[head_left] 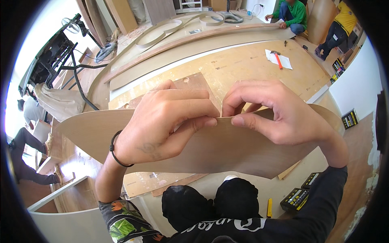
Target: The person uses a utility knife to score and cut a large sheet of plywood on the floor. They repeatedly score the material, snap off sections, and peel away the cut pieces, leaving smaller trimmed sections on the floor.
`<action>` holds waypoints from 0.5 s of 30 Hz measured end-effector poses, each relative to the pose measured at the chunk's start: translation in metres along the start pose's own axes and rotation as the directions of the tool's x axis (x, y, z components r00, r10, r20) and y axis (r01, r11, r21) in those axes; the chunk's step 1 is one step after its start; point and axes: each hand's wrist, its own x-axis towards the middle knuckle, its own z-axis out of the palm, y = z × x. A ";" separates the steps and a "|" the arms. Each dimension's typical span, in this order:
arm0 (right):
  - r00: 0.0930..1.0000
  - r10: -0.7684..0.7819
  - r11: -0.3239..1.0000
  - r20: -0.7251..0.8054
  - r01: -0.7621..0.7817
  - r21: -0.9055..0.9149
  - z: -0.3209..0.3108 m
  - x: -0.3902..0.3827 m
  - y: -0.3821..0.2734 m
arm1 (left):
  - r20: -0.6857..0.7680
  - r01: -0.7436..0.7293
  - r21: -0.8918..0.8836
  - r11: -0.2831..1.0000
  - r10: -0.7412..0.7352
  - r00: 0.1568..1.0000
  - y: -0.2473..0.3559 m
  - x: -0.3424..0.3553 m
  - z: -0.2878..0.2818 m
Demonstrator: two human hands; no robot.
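Note:
A thin, flexible wood-grain sheet (227, 152) stretches across in front of me, its two ends curving away. My left hand (164, 123) pinches the upper edge near the middle, thumb on the near face and fingers behind. Close beside it, my right hand (279, 109) grips the same edge between thumb and curled fingers. A small gap separates the two hands. Parts of the fingers are hidden behind the sheet. Below it, my knees (237, 198) show in dark trousers.
A hammer (278, 60) with an orange handle lies on white paper over the plywood board (243, 60). A yellow cutter (269, 207) and black boxes (293, 199) lie near my right knee. Farther off are curved strips (160, 33), a person in green (295, 16) and one in yellow (344, 20).

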 end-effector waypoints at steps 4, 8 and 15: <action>0.996 -0.091 0.995 0.010 0.091 -0.041 0.002 -0.001 0.002 | 0.010 -0.006 -0.013 1.000 0.007 1.000 0.003 -0.004 -0.001; 0.986 -0.166 0.986 0.018 0.166 -0.006 0.005 -0.003 0.000 | 0.066 0.010 -0.029 1.000 -0.008 0.998 0.005 -0.009 -0.003; 0.985 -0.161 0.984 0.064 0.156 0.083 0.014 -0.001 -0.001 | 0.135 0.044 -0.073 0.996 -0.034 0.990 0.007 -0.017 -0.004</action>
